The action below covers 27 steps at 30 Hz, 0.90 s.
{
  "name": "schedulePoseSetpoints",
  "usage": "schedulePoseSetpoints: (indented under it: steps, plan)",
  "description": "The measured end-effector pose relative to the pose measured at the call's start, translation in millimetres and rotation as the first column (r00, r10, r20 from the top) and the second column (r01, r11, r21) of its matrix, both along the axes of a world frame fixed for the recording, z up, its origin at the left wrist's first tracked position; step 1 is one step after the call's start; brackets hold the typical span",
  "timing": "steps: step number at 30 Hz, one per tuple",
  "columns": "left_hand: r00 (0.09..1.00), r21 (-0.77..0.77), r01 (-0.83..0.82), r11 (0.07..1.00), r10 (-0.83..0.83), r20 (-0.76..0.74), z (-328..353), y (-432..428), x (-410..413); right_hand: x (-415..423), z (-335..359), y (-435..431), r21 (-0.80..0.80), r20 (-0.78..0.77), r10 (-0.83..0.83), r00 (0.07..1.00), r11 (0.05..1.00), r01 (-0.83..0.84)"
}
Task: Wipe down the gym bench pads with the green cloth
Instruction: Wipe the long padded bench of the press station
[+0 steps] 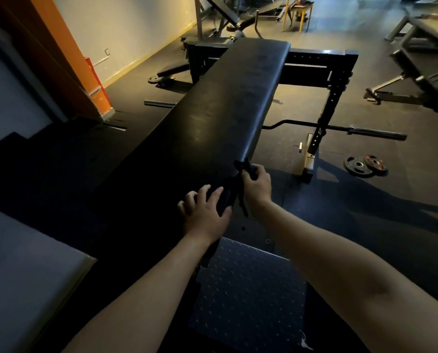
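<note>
- Gripping the cloth [243, 167] at the near right edge of the bench pad [212, 118], your right hand [257, 186] has its fingers curled round the bunched fabric.
- The cloth reads dark in this dim light; loose ends hang down beside the pad edge.
- Your left hand [203, 215] rests on the pad just beside the right hand, fingers spread apart and lightly bent.
- A curl bar [376, 132] and two weight plates [365, 165] lie on the floor right of the bench.
</note>
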<state>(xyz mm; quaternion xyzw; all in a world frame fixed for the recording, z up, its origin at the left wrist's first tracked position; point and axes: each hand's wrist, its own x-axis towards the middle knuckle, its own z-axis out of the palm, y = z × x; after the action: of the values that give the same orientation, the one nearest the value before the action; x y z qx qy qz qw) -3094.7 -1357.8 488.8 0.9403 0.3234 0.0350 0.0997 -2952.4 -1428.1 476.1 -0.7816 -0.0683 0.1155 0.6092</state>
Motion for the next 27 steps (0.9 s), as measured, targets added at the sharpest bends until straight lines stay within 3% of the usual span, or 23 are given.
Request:
schedulePoseSetpoints:
  steps: [6,14,17,19,21,24,27]
  plan:
    - [0.991,0.07,-0.132,0.989,0.133,-0.003,-7,-6,13,-7,-12,17,-0.128,-0.016,0.166,0.986,0.978,-0.167]
    - [0.931,0.086,-0.36,0.929,0.364,-0.035,-5,-41,47,-8,-22,-24,0.029,0.01,0.487,0.873,0.873,-0.487]
    - [0.913,0.081,-0.403,0.912,0.407,-0.038,-5,-48,52,42,-5,-17,0.039,-0.014,0.414,0.91,0.91,-0.413]
    - [0.901,0.069,-0.427,0.901,0.431,-0.046,-5,-53,57,78,3,-6,-0.027,-0.037,0.319,0.947,0.947,-0.32]
    - [0.899,0.066,-0.431,0.9,0.435,-0.05,-8,-54,58,93,3,4,-0.088,-0.076,0.333,0.94,0.937,-0.339]
    - [0.897,0.061,-0.436,0.898,0.439,-0.057,-10,-50,57,76,-4,5,-0.134,-0.062,0.408,0.911,0.901,-0.412]
    - [0.891,0.085,-0.446,0.891,0.451,-0.056,-13,-52,60,38,-19,-8,-0.014,-0.101,0.416,0.904,0.908,-0.419]
